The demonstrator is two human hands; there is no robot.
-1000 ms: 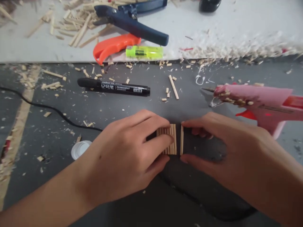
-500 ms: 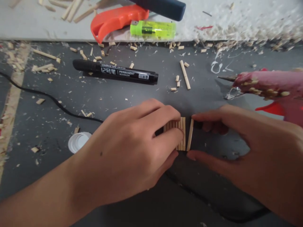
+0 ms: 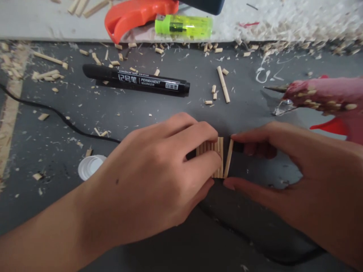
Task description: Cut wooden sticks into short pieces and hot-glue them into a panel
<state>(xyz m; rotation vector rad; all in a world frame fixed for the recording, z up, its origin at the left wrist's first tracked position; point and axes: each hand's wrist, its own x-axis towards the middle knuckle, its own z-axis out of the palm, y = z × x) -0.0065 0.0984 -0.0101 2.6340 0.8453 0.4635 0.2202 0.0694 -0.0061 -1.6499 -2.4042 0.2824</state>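
A small panel of short wooden sticks [image 3: 221, 158], laid side by side, rests on the dark grey table. My left hand [image 3: 164, 170] is closed over its left part, fingers pressed on the sticks and hiding much of them. Just to the right, my right hand [image 3: 286, 166] pinches a single wooden stick [image 3: 228, 158] by its two ends, between thumb and finger. That stick leans at a slight angle to the panel. Its lower end is very near the panel's edge, while a narrow gap shows at the top.
A black permanent marker [image 3: 136, 80] lies beyond my hands. At the right is a pink glue gun [image 3: 320, 94]. A white cap [image 3: 91, 166] and a black cable [image 3: 70, 126] are at left. A green lighter [image 3: 184, 26] and an orange-handled tool [image 3: 138, 15] lie at the back among wood scraps.
The single stick's lower end has come closer to the panel, with my right hand still pinching it. My left hand stays on the panel. The whole view has shifted slightly.
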